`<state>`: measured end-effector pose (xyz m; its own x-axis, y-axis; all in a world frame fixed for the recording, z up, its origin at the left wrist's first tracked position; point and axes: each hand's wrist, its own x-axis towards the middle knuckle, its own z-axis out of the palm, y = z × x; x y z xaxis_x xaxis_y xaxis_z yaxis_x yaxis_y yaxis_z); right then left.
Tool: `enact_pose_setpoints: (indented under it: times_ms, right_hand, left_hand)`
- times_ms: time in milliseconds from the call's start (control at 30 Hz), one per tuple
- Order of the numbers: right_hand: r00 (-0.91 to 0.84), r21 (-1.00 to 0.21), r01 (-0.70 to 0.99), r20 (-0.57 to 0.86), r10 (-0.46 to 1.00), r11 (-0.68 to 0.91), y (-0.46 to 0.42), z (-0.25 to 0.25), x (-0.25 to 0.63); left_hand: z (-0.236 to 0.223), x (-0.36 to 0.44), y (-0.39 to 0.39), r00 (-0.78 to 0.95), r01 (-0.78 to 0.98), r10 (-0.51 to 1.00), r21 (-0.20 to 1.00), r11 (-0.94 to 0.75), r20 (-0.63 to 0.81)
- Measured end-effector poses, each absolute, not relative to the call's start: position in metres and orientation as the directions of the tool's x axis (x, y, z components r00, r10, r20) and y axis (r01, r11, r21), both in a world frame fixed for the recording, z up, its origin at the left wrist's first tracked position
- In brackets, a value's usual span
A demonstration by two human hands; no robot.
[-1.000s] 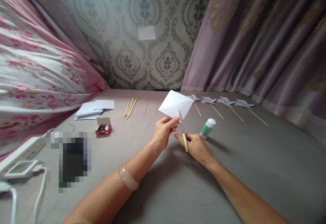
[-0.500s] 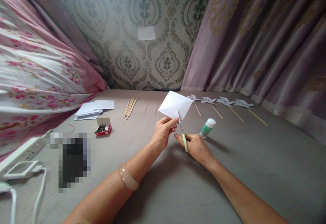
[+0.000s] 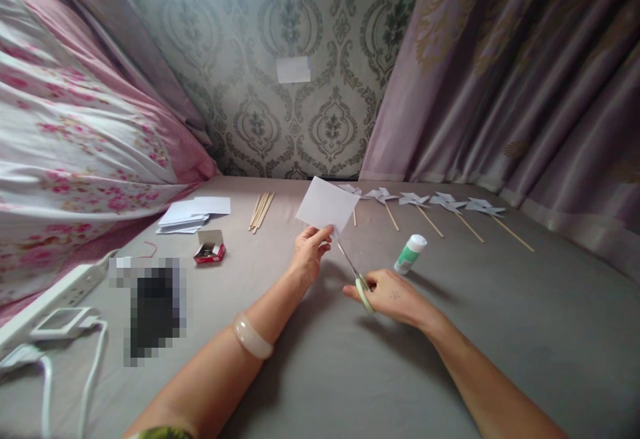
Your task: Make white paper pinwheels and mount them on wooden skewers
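A white square of paper (image 3: 327,204) is pinched by its near corner in my left hand (image 3: 311,252), held up above the grey cloth. My right hand (image 3: 393,296) grips a pair of scissors (image 3: 364,292) by the pale green handles. The blades point up and to the left, with their tips at the paper's lower edge beside my left fingertips. Whether the tips still touch the paper I cannot tell. A glue stick (image 3: 411,254) with a white cap and green label stands just beyond my right hand.
Several paper pinwheels (image 3: 414,199) on sticks lie in a row at the back right. Wooden sticks (image 3: 261,211), a stack of white paper (image 3: 185,215) and an open red box (image 3: 210,251) of small metal pieces are left. A power strip (image 3: 60,298) with cables lies nearer.
The scissors have drawn back from inside the paper toward its lower edge, and their handles have parted. My left hand and the paper have shifted left. The view has turned slightly.
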<state>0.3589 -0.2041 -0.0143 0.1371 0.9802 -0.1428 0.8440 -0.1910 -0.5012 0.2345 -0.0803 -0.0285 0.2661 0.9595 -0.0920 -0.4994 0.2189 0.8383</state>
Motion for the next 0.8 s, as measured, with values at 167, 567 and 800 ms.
enact_pose_setpoints:
  times_ms: [167, 567, 800]
  right_hand:
    - [0.242, -0.288, 0.913, -0.188, 0.952, -0.289, -0.21, 0.0, 0.367]
    - [0.371, -0.001, 0.921, -0.306, 0.877, -0.39, -0.223, 0.013, 0.389]
    - [0.393, -0.005, 0.911, -0.299, 0.87, -0.413, -0.222, 0.013, 0.39]
  left_hand:
    - [-0.033, 0.231, -0.078, 0.26, -0.512, 0.958, 0.824, 0.243, -0.121]
    - [-0.034, 0.229, -0.082, 0.311, -0.526, 0.939, 0.796, 0.301, -0.149]
    - [-0.035, 0.23, -0.085, 0.357, -0.523, 0.924, 0.789, 0.32, -0.138]
